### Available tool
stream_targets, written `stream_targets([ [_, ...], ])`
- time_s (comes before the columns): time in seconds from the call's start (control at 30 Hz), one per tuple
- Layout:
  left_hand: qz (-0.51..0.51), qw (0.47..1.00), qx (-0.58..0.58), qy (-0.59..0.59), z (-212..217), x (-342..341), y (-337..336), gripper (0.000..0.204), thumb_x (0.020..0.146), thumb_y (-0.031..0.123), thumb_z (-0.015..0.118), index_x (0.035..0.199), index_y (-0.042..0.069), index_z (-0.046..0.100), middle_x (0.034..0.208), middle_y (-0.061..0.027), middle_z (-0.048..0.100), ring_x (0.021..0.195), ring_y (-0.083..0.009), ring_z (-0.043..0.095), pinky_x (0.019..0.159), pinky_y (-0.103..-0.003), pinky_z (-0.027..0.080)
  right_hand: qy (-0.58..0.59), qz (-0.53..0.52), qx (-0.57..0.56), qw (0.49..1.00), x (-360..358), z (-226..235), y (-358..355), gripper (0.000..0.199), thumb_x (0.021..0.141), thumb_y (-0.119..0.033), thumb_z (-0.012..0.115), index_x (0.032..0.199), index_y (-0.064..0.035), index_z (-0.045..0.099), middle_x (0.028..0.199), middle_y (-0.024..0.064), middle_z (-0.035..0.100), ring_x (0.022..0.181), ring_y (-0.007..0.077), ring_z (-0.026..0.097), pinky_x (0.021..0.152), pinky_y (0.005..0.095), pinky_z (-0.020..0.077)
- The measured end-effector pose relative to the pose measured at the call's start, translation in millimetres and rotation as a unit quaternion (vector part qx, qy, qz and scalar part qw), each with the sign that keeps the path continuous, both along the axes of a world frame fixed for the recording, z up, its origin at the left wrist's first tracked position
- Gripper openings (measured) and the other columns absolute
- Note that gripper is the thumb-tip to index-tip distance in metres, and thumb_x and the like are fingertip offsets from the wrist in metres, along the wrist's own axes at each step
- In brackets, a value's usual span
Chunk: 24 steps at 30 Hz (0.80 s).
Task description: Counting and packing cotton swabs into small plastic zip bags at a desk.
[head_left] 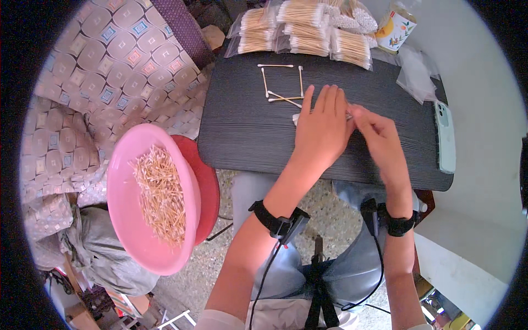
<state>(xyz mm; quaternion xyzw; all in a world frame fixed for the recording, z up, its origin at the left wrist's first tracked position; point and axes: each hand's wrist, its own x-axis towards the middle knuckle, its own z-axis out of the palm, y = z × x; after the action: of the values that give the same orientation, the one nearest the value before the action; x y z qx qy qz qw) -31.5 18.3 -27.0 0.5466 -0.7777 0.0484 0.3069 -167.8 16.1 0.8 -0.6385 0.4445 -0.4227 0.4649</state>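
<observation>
My left hand [324,129] lies flat on the dark table, its fingers stretched forward over a whitish plastic bag [296,119]. Most of that bag is hidden; only pale edges show beside the fingers. At its right side my right hand [379,135] is closed in a pinch on the bag's edge, thumb and forefinger together. What the bag holds cannot be made out. Just beyond my left fingertips, several loose cotton swabs [275,66] form a rough square on the table, with one lying slantwise across its lower side.
Clear bags of cotton swabs [302,30] are stacked along the table's far edge, beside a printed container [397,27]. Empty plastic bags [416,74] and a pale phone [445,137] lie on the right. A pink basin [122,220] of loose swabs rests on a red stool [206,190] at left.
</observation>
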Motion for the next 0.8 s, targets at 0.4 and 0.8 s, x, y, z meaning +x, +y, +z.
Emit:
stream_targets([
  [0.4,0.009,0.999,0.025,0.044,4.3,0.7,0.7,0.07,0.075,0.03,0.062,0.125,-0.014,0.041,0.126,-0.0258,0.048,0.124,-0.035,0.042,0.109,-0.048,0.022,0.086,-0.071,-0.059,0.992,-0.3,9.2,0.4,0.022,0.085,-0.015,0.064,0.093,0.0048,0.067,0.084,0.0141,0.068,0.072,0.0155,0.063,0.067,0.0276,0.0485],
  [0.8,0.012,0.997,0.034,0.063,7.8,-3.0,-0.9,0.085,0.064,0.033,0.073,0.127,-0.013,0.039,0.119,-0.0252,0.052,0.119,-0.0319,0.047,0.108,-0.047,0.026,0.104,-0.07,-0.071,0.99,1.2,3.9,-4.3,0.017,0.084,-0.014,0.064,0.09,0.0018,0.066,0.077,0.011,0.067,0.066,0.0165,0.061,0.064,0.0281,0.0473],
])
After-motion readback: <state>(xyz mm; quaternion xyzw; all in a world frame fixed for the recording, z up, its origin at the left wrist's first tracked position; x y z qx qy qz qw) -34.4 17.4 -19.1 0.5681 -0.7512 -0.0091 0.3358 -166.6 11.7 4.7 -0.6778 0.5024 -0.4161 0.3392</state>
